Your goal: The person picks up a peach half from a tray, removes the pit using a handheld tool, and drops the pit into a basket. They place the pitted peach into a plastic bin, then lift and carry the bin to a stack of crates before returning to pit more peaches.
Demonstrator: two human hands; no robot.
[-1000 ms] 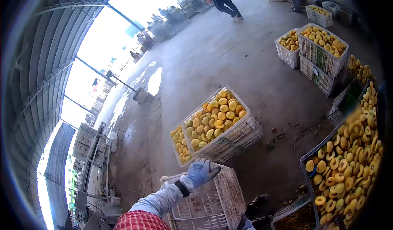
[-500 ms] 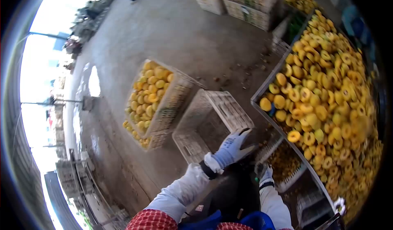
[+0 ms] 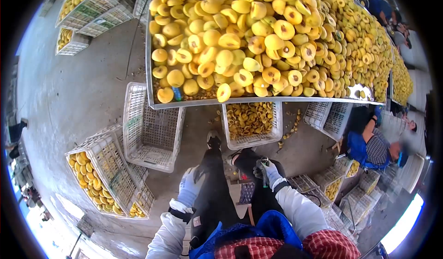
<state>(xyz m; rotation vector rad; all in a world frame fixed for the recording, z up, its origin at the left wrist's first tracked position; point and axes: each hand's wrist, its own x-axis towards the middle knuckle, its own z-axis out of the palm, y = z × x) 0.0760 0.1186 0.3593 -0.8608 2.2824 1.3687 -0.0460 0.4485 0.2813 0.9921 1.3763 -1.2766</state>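
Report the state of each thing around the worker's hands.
Small metallic hand tool: gripped, type unclear.
Right white-gloved hand: closed around the tool.
Left white-gloved hand: open, by the left leg.
Metal-rimmed table: heaped with halved yellow fruit.
White plastic crate below table: partly hidden, holding yellow pieces.
White plastic crate, left: open-topped.

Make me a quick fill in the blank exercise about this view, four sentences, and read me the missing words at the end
1. The fruit halves heaped in the metal tray are mostly ____ in colour.
2. Of the left hand and the right hand, only the ____ one grips a small object.
3. The empty crate stands on the ____ side of the person's legs.
4. The bunched cloth at the person's lap is ____.

Missing words: yellow; right; left; blue.
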